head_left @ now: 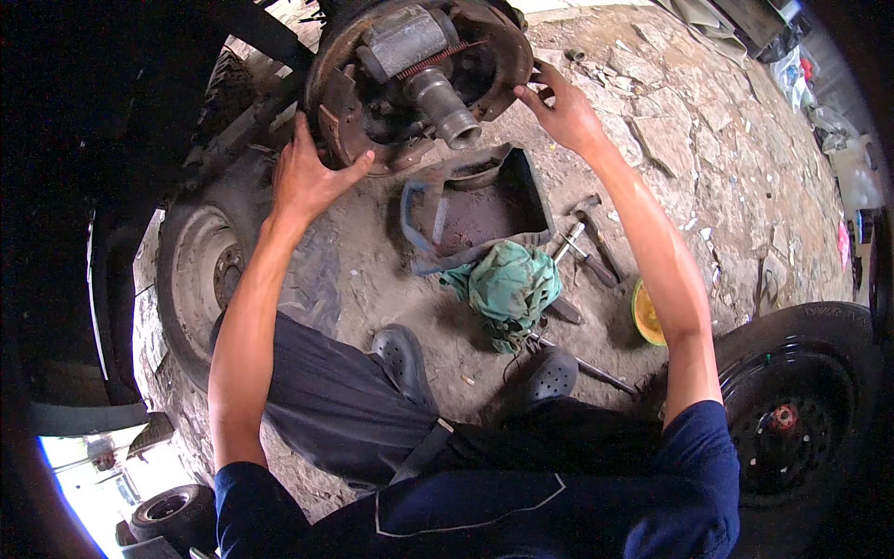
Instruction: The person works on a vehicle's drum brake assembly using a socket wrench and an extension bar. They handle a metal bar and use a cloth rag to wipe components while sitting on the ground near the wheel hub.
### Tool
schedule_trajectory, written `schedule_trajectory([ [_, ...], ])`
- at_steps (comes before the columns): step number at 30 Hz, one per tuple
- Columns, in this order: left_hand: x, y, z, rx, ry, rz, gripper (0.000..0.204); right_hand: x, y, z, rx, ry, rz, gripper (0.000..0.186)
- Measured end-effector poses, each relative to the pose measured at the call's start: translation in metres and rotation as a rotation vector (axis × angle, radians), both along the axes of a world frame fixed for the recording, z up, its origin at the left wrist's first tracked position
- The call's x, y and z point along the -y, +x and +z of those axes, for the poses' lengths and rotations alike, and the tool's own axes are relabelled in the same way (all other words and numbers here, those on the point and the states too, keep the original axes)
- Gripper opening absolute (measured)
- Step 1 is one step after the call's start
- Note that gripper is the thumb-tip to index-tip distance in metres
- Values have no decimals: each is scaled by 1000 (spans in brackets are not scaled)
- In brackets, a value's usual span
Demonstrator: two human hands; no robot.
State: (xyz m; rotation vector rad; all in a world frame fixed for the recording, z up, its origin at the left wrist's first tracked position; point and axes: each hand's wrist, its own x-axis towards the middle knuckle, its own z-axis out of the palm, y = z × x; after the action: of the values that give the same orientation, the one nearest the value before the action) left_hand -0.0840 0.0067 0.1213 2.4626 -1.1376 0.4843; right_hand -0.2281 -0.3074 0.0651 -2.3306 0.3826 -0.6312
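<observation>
At the top of the head view a drum brake assembly has curved rusty shoes, a grey cylinder, a reddish coil spring and a metal hub spindle pointing toward me. My left hand grips the lower left shoe, thumb in front, other fingers at the outer edge. My right hand holds the right shoe at its edge, its fingertips partly behind it. Below lie an open plastic container with dark residue and a crumpled green cloth.
A hammer, metal tools and a yellow bowl lie on cracked, dusty ground. A wheel lies at left, a black wheel at right, another tyre lower left. Dark vehicle body fills the left side.
</observation>
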Motion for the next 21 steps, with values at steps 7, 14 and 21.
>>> schedule_trajectory([
  [7, 8, -23, 10, -272, -1, 41, 107, -6, 13, -8, 72, -94, -79, 28],
  [14, 9, -7, 4, -74, -88, -126, 106, -12, 24, -9, 195, -28, -121, 23],
  [21, 8, -2, 4, -116, -122, -131, 102, -15, 25, -9, 93, 4, -169, 20],
])
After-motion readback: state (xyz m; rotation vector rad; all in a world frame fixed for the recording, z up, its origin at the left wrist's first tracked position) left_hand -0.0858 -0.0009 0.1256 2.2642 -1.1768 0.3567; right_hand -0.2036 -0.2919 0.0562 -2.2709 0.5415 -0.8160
